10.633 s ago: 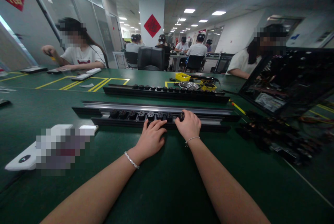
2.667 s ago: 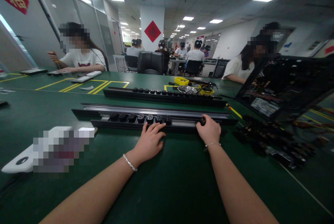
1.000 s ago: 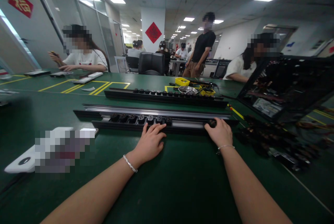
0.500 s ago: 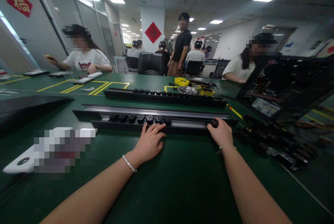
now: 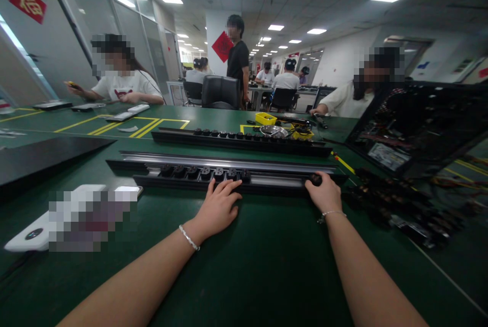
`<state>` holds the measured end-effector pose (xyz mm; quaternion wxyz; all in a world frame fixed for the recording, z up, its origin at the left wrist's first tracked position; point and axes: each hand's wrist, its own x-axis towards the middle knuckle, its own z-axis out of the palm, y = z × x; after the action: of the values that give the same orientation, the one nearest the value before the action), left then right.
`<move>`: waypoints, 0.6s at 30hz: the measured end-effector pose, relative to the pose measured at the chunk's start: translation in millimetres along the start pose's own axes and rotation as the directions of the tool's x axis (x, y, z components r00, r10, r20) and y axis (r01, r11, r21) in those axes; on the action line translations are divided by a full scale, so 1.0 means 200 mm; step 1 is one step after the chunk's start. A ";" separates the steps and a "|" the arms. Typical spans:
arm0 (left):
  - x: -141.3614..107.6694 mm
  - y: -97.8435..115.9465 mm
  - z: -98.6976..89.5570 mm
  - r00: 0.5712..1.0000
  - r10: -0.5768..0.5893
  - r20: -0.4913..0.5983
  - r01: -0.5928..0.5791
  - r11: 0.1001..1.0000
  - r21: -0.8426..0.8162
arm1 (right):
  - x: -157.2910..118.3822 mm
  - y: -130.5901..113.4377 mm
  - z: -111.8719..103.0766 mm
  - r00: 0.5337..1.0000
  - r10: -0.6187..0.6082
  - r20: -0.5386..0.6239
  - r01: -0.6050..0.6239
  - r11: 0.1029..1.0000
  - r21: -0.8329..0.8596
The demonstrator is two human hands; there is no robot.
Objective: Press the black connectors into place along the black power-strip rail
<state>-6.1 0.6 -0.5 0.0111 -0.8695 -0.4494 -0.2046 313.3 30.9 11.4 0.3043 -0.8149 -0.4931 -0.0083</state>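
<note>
Black socket (image 5: pixel 315 179), pinched between thumb and fingers of our right hand (image 5: pixel 325 196), sits toward the right end of our rail (image 5: pixel 168 183); our left hand (image 5: pixel 219 208), fingers loosely spread, touches its near edge beside a row of sockets (image 5: pixel 205 172).

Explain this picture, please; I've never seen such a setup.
No robot here: two bare hands, filmed by a camera worn on the person's head, looking forward and down. The right hand grips a round black part near the right end of a black rail. The left hand, fingers spread, is at the rail's near edge, by a row of similar parts. The green table also bears a second rail, a white object at left and dark parts at right.
</note>
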 end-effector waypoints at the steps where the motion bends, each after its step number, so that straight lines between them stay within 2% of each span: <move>1: 0.00 0.00 0.00 1.000 0.000 0.001 0.000 1.000 -0.001 | 0.00 0.00 0.00 1.000 0.005 0.002 -0.005 1.000 0.005; 7: 0.00 0.00 0.00 1.000 0.005 0.004 -0.005 1.000 -0.004 | 0.01 0.02 -0.01 1.000 0.021 0.016 -0.022 1.000 0.021; 14: 0.00 0.00 0.01 1.000 0.002 0.002 -0.002 1.000 0.001 | 0.03 0.05 0.01 0.999 0.031 -0.020 -0.029 0.993 0.111; 18: 0.00 0.00 0.00 1.000 0.001 0.001 -0.001 1.000 0.001 | 0.04 0.06 0.00 0.996 0.084 -0.005 -0.082 0.985 0.153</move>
<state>-6.0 1.6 -1.3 0.0115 -0.8699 -0.4488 -0.2042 327.2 32.7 8.2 0.3689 -0.8089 -0.4563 0.0375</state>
